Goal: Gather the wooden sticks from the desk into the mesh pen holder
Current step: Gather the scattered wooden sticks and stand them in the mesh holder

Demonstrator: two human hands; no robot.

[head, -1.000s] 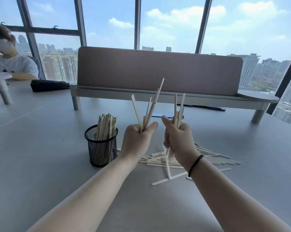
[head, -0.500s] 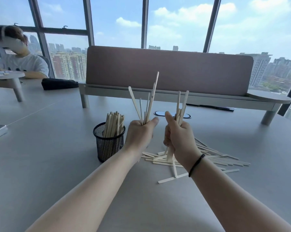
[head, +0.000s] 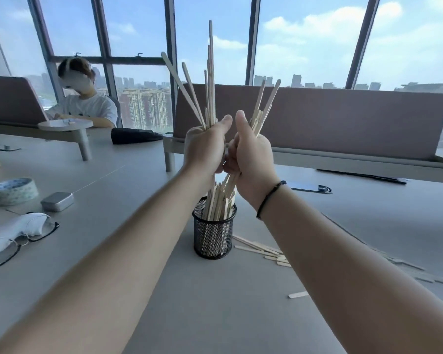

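My left hand point(head: 205, 146) grips a fan of long wooden sticks point(head: 210, 80) that point upward. Right beside it, my right hand point(head: 251, 157) grips a second bunch of sticks point(head: 262, 106); their lower ends reach down toward the holder. Both fists are held directly above the black mesh pen holder point(head: 212, 237), which stands on the grey desk with several sticks upright in it. More loose sticks point(head: 261, 249) lie flat on the desk to the right of the holder, partly hidden behind my right forearm. One short stick point(head: 298, 294) lies apart, nearer to me.
At the left lie glasses on a white cloth point(head: 13, 236), a small metal tin point(head: 57, 201) and a roll of tape point(head: 13, 190). A padded divider point(head: 343, 118) crosses the back. A dark phone point(head: 309, 187) lies behind my right wrist. A person sits at the far left.
Both hands have moved left with their bunches, from above the loose pile to directly over the mesh holder, and have come closer together. The camera view has shifted left too.
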